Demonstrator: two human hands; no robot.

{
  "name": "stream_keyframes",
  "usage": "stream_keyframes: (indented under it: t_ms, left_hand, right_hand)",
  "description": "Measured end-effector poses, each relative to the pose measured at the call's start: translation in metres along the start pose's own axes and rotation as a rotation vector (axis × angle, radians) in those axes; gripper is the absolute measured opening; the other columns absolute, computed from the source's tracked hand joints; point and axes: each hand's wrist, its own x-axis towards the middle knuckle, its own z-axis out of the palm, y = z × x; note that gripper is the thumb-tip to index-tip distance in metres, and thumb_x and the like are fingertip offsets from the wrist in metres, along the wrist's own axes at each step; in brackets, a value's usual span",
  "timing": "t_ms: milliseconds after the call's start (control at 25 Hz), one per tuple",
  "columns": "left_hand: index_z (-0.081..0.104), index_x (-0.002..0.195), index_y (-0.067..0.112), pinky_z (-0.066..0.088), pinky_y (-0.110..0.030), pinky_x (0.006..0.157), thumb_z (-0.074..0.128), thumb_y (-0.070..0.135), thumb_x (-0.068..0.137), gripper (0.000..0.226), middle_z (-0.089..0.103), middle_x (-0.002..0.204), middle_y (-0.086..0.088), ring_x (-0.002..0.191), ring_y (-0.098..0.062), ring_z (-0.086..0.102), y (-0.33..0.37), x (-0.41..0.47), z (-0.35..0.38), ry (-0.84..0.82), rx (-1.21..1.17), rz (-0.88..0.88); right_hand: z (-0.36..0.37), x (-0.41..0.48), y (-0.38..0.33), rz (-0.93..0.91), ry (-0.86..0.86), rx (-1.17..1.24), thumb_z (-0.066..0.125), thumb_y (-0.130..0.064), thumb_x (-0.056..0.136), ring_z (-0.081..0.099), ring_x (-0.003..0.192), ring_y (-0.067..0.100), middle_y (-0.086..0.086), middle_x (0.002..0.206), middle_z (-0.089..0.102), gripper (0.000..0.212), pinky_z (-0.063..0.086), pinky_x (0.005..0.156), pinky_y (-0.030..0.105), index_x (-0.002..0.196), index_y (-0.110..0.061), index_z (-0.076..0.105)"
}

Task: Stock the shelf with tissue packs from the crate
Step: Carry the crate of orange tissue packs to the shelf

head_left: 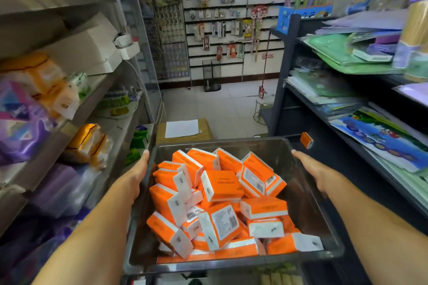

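Tissue packs [220, 192], orange and white, were shown heaped loosely in a dark crate [254, 146], piled deepest toward its near wall and left wall. The crate was carried in a shop aisle, clamped between the left hand [135, 176] on its left wall and the right hand [317, 173] on its right wall. The fingers of both hands, so far as they showed, were laid straight and flat along the outer walls, with nothing pinched; any part below the rim was hidden.

A metal shelf [97, 90] on the left held blurred orange-and-white bundles and purple packets, which could not be matched to the crate's goods. One single orange pack [306, 140] was seen at the edge of the dark rack [347, 146] on the right; whether it rested there could not be told.

Stocking was judged barely begun: the crate was nearly full and no pack was in hand. Setting the crate down, lifting the packs out and ranging them on the shelf were all judged to remain.
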Motion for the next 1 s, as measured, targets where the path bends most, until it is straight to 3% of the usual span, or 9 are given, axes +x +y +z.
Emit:
stream_keyframes:
  t_ms: [280,360,440,520,680,840,920,1000]
  left_hand:
    - [0.048,0.142,0.004,0.034,-0.046,0.109,0.034,0.064,0.097,0.076,0.043,0.150,-0.019,0.134,-0.038,0.042,0.088,0.103,0.021,-0.065,0.024,0.001]
    - [0.058,0.132,0.006,0.040,-0.047,0.101,0.036,0.069,0.094,0.077,0.052,0.142,-0.019,0.113,-0.037,0.056,0.114,0.135,0.023,-0.096,-0.011,-0.009]
    - [0.065,0.124,0.008,0.044,-0.046,0.092,0.039,0.070,0.092,0.075,0.060,0.133,-0.019,0.086,-0.032,0.058,0.140,0.160,0.024,-0.126,-0.054,0.012]
    - [0.065,0.121,0.007,0.044,-0.044,0.089,0.038,0.069,0.093,0.073,0.064,0.124,-0.017,0.079,-0.031,0.056,0.164,0.183,0.031,-0.118,-0.027,0.018]
    - [0.062,0.116,0.005,0.038,-0.039,0.085,0.036,0.060,0.099,0.063,0.059,0.115,-0.015,0.077,-0.028,0.053,0.203,0.210,0.049,-0.144,0.014,0.046]
    - [0.060,0.126,0.002,0.040,-0.041,0.094,0.038,0.065,0.096,0.074,0.057,0.133,-0.018,0.113,-0.035,0.056,0.233,0.239,0.074,-0.161,-0.013,0.020]
    - [0.062,0.123,0.005,0.045,-0.043,0.098,0.040,0.067,0.094,0.072,0.062,0.126,-0.019,0.105,-0.035,0.060,0.247,0.261,0.094,-0.143,-0.002,0.031]
    - [0.062,0.110,0.005,0.046,-0.042,0.090,0.041,0.064,0.095,0.065,0.063,0.109,-0.016,0.082,-0.032,0.058,0.259,0.277,0.117,-0.118,0.029,0.049]
  right_hand:
    - [0.032,0.080,-0.080,0.032,0.052,0.069,0.060,-0.071,0.078,0.068,0.098,0.037,0.020,0.103,0.072,0.070,0.047,0.101,0.049,0.111,-0.010,0.069]
    - [0.039,0.108,-0.099,0.055,0.082,0.095,0.066,-0.075,0.067,0.068,0.097,0.038,0.021,0.104,0.072,0.078,0.047,0.101,0.050,0.112,-0.011,0.068]
    - [0.039,0.146,-0.111,0.066,0.093,0.141,0.072,-0.080,0.047,0.067,0.101,0.039,0.020,0.111,0.070,0.096,0.046,0.101,0.052,0.117,-0.015,0.065]
    - [0.043,0.173,-0.123,0.089,0.110,0.163,0.075,-0.081,0.040,0.066,0.104,0.039,0.019,0.117,0.068,0.104,0.045,0.102,0.053,0.121,-0.016,0.064]
    - [0.053,0.180,-0.155,0.085,0.129,0.194,0.071,-0.075,0.060,0.066,0.102,0.039,0.021,0.111,0.069,0.085,0.045,0.104,0.051,0.116,-0.012,0.065]
    - [0.046,0.209,-0.176,0.080,0.115,0.218,0.068,-0.071,0.069,0.068,0.100,0.038,0.022,0.104,0.072,0.076,0.046,0.103,0.050,0.114,-0.010,0.067]
    - [0.039,0.225,-0.189,0.104,0.131,0.208,0.068,-0.068,0.074,0.067,0.098,0.039,0.024,0.101,0.071,0.071,0.046,0.103,0.049,0.110,-0.007,0.067]
    - [0.032,0.240,-0.203,0.119,0.121,0.207,0.067,-0.062,0.079,0.066,0.097,0.039,0.025,0.098,0.070,0.064,0.046,0.101,0.048,0.102,-0.002,0.065]
